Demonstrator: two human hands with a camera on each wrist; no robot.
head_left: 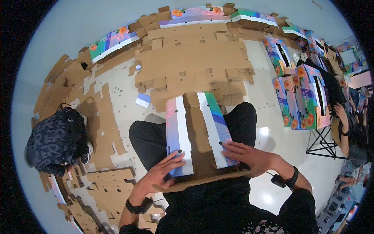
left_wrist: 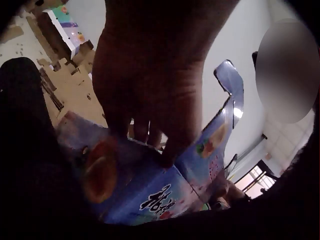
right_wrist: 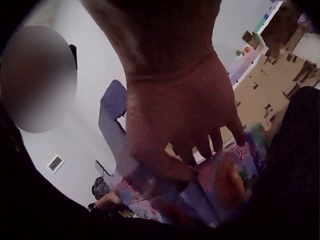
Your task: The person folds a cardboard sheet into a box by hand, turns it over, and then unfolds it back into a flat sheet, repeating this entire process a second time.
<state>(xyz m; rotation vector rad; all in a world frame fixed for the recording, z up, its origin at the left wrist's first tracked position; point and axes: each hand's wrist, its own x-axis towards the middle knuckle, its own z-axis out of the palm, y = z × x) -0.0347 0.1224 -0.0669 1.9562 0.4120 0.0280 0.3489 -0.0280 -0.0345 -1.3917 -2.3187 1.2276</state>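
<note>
A printed cardboard box (head_left: 196,132) lies across the seated person's lap, with white-edged top flaps folded in and a brown strip between them. Its near end panel (head_left: 202,181) stands out toward the body. The left hand (head_left: 159,173) grips the near left corner, fingers over the white flap and thumb by the end panel. At the near right corner, the right hand (head_left: 255,158) holds the box the same way. In the left wrist view, the thumb meets the printed outside (left_wrist: 165,192); in the right wrist view, fingers bend over the printed side (right_wrist: 227,180).
Flattened cardboard (head_left: 198,58) covers the floor ahead. Printed boxes (head_left: 309,97) stand stacked at the right beside a black folding stool (head_left: 325,144). Another person (head_left: 58,138) crouches at the left; more people are at the far right. A printed scrap (head_left: 143,100) lies on the tiles.
</note>
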